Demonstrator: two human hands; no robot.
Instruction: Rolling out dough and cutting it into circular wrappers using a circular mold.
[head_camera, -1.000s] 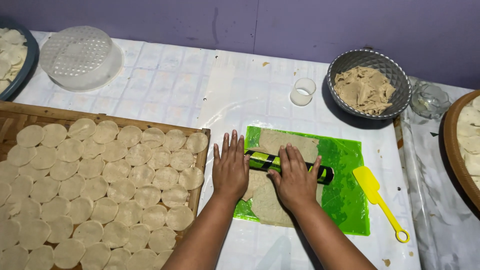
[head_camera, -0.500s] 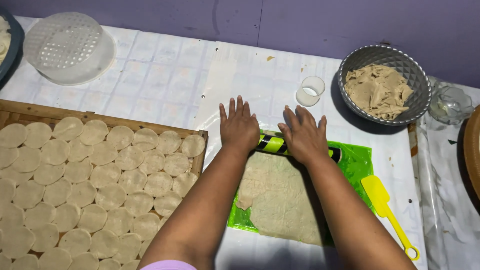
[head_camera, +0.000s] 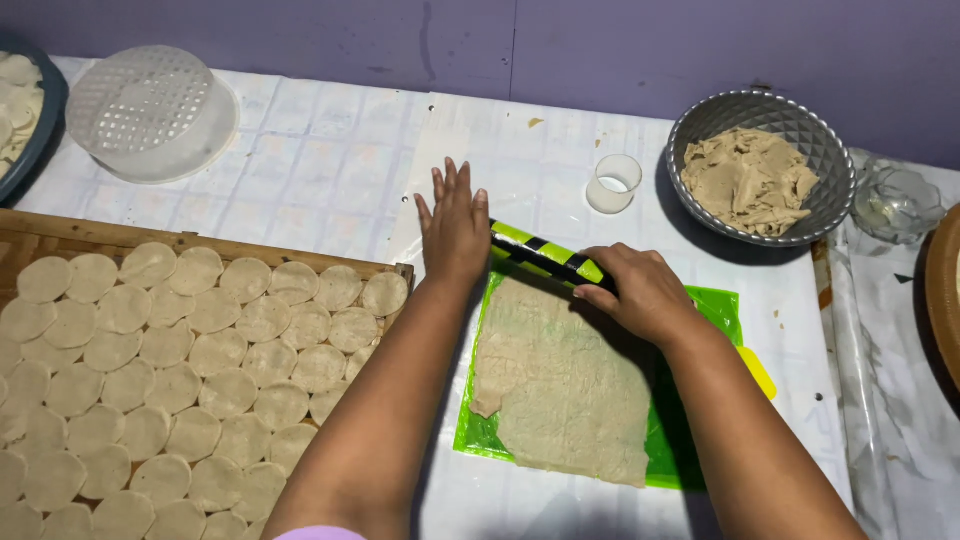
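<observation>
While the dough sheet (head_camera: 565, 385) lies flattened on the green mat (head_camera: 705, 440) near the table's front edge, the roller (head_camera: 545, 255) sits across its far end, just beyond the mat's top border. The sheet looks soft, thin and easily torn, likely to stretch if lifted by a corner; the roller, a stiff striped cylinder, seems light and smooth, best pressed from above at both ends. The left hand (head_camera: 455, 230) lies flat on the roller's left end, fingers straight and slightly spread, gripping nothing. The right hand (head_camera: 640, 290) covers the right end with fingers curled loosely over it, pressing rather than clenching. Cut rounds (head_camera: 200, 370) fill the wooden tray (head_camera: 60, 235) at left; a bowl (head_camera: 790, 120) of dough stands beyond.
</observation>
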